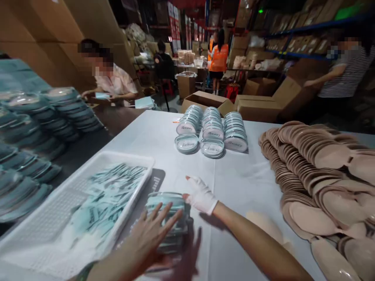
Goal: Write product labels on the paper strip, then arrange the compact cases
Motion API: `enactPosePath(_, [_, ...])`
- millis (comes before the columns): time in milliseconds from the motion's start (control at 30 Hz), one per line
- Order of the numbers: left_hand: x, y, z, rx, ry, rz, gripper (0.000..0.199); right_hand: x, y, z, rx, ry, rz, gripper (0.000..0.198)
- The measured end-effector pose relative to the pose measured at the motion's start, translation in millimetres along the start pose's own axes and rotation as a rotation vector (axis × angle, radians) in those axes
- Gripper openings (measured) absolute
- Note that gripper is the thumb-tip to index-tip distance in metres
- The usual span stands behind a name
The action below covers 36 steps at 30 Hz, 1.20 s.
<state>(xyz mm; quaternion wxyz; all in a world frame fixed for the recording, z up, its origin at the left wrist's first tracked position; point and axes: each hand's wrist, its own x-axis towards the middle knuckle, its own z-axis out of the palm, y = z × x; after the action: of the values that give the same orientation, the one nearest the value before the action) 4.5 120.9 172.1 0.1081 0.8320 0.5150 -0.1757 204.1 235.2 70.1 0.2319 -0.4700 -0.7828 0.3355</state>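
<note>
My left hand (154, 230), bare, is open with its fingers spread over the near side of a stack of clear, rounded packages with pale teal contents (166, 201). Whether its fingertips press on the packages or only hover cannot be made out. My right hand (202, 195) wears a white glove with bare fingertips. It is open at the far right side of the stack, one fingertip at the upper edge of the packages. Beyond both hands stand three rows of similar round packages (212, 128) with printed lettering.
A white perforated basket (49, 203) of teal printed packets (108, 199) lies at left, beside a grey mat (158, 179). Nested beige bra cups (316, 168) are piled at right. Open cartons (258, 107) stand beyond the white table (234, 175). Several people work around.
</note>
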Motion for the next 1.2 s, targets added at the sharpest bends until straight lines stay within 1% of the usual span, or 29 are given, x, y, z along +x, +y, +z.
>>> enactPosePath(67, [31.4,-20.2,-39.6,-0.098,0.102,0.061,0.106,-11.8,27.9,-46.9,-0.040,0.094,0.080,0.077])
enactPosePath(100, [51.5,-31.2,-58.7,-0.167,0.160,0.103,0.101,-15.6,43.7,-73.3,-0.070,0.175,0.144,0.081])
enactPosePath(133, [74.3,-42.1,-77.3,-0.243,0.211,0.145,0.098,-17.3,59.7,-101.0,-0.106,0.232,0.193,0.084])
enactPosePath(167, [99.5,-52.2,-95.3,-0.318,0.260,0.184,0.097,-16.5,75.4,-129.4,-0.150,0.318,0.235,0.084])
enactPosePath(233, [156.2,-68.6,-130.1,-0.425,0.362,0.211,0.097,-7.1,103.7,-186.0,-0.245,0.412,0.296,0.082])
enactPosePath(300, [218.8,-78.5,-162.4,-0.431,0.479,0.153,0.096,12.8,126.7,-239.2,-0.341,0.449,0.363,0.077])
enactPosePath(367, [284.5,-82.4,-191.1,-0.387,0.543,0.081,0.096,42.6,144.7,-285.6,-0.386,0.487,0.398,0.071])
enactPosePath(433, [350.2,-81.9,-214.7,-0.388,0.569,0.016,0.094,81.7,160.0,-322.4,-0.453,0.504,0.423,0.070])
enactPosePath(500, [413.5,-79.6,-232.0,-0.439,0.590,-0.032,0.089,128.3,175.0,-347.2,-0.605,0.451,0.466,0.067])
enactPosePath(567, [471.7,-77.7,-242.2,-0.479,0.601,-0.064,0.084,178.3,192.3,-359.8,-0.672,0.399,0.439,0.066])
enactPosePath(667, [544.5,-78.9,-245.0,-0.458,0.604,-0.119,0.080,247.4,223.4,-361.8,-0.660,0.440,0.413,0.071])
enactPosePath(733, [582.3,-83.4,-242.1,-0.395,0.615,-0.155,0.079,282.2,244.9,-360.2,-0.690,0.443,0.403,0.077])
enactPosePath(767, [598.1,-86.8,-240.7,-0.356,0.613,-0.159,0.080,295.6,254.6,-360.8,-0.700,0.417,0.410,0.080])
enactPosePath(833, [623.5,-95.2,-240.0,-0.302,0.546,-0.142,0.081,315.0,269.8,-366.9,-0.699,0.317,0.409,0.086])
enactPosePath(933, [644.2,-106.6,-242.9,-0.271,0.485,-0.042,0.086,327.8,280.2,-380.6,-0.728,0.245,0.370,0.108])
enactPosePath(1000, [646.9,-108.2,-242.7,-0.263,0.478,-0.005,0.085,325.8,281.6,-383.0,-0.752,0.228,0.368,0.113])
enactPosePath(1067, [643.3,-103.0,-237.3,-0.274,0.465,-0.031,0.080,316.9,281.7,-376.8,-0.733,0.250,0.400,0.110])
enactPosePath(1133, [634.4,-92.4,-227.2,-0.297,0.460,-0.070,0.076,303.1,280.7,-365.3,-0.685,0.267,0.443,0.106])
enactPosePath(1200, [620.0,-79.2,-214.8,-0.310,0.460,-0.092,0.073,285.8,277.4,-353.2,-0.657,0.265,0.436,0.096])
